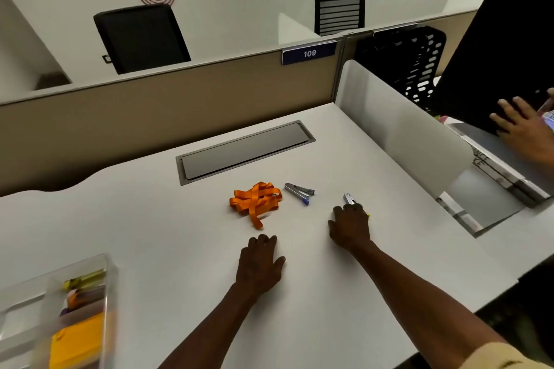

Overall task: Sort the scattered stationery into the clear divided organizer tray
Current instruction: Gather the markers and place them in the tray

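Desk [299, 293]: white, with a grey cable hatch [245, 151] at its far side.
Organizer tray [75, 308]: clear, near left corner, blurred; yellow and orange items inside.
Lanyard [256, 202]: orange, bunched mid-desk.
Left hand [259, 263]: flat on the desk, fingers straight and close together, near the lanyard.
Right hand [350, 226]: fingers curled round a small metal tool [349, 198], tip pointing far.
Stapler [300, 190]: silver-blue, long axis running left to right, between lanyard and tool.

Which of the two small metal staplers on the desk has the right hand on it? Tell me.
The silver stapler farther right, under the right hand fingertips. The blue-ended silver stapler beside the orange lanyard lies untouched.
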A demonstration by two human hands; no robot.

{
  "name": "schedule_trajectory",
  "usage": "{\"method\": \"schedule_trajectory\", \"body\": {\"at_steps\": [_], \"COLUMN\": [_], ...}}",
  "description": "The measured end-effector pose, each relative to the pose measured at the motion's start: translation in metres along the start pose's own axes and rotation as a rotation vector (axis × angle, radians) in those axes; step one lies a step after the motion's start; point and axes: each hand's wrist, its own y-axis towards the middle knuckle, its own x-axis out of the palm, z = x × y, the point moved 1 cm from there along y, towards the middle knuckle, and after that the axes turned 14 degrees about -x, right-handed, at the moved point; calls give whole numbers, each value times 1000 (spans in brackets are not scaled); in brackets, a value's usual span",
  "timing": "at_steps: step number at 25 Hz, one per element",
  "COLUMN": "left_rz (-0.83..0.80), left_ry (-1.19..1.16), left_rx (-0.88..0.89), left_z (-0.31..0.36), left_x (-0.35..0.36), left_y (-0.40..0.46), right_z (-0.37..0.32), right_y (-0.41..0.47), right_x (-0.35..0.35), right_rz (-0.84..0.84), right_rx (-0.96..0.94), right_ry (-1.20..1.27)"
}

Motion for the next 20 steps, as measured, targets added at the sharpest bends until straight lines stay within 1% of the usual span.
{"method": "schedule_trajectory", "body": {"at_steps": [3,5,7,10,11,13,17,20], "left_rz": [23,44,58,45,44,61,65,41], "left_ry": [-16,-56,-99,-156,-173,-194,-223,-223], "left_rx": [-39,-54,-38,-11,-5,17,65,82], "left_z": [7,11,16,28,32,38,37,34], "left_x": [-1,2,7,10,10,9,9,8], "left_y": [6,8,10,13,13,13,15,18], "right_z": [-7,-16,-26,-36,-35,-31,-30,-39], "right_y": [-4,-9,-14,-22,-23,-25,-25,-20], "right_x": [-1,0,0,6,9,14,21,20], "right_rz": [97,135,149,150,170,219,110,83], "right_rx": [-7,15,4,-159,-201,-219,-248,-289], "right_ry": [104,213,270,365,358,312,418,500]}}
